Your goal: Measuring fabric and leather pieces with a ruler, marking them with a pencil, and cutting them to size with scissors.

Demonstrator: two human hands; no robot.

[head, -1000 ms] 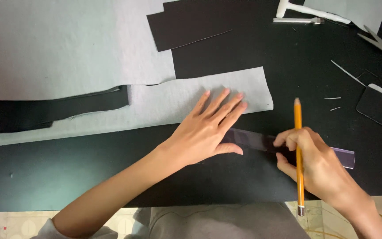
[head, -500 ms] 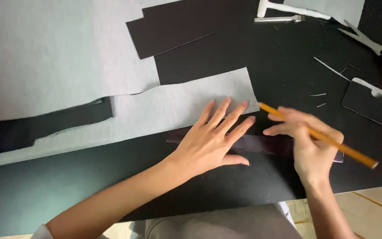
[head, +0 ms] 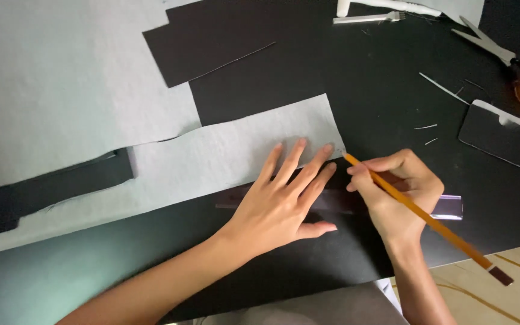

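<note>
Head view: left hand [head: 284,207] flat, fingers spread on clear ruler [head: 446,206]; right hand [head: 401,192] pinches pencil [head: 428,219] (tip at grey sheet [head: 224,156])

Both forearms are bare up to where they leave the near edge of view, with no sleeves showing. The left hand [head: 284,201] and right hand [head: 401,192] carry no rings, watch or gloves. Fingernails are short and unpainted.

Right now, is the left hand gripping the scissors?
No: the left hand lies flat, fingers spread, on the clear ruler and grey sheet, while the scissors lie untouched at the far right.
</note>
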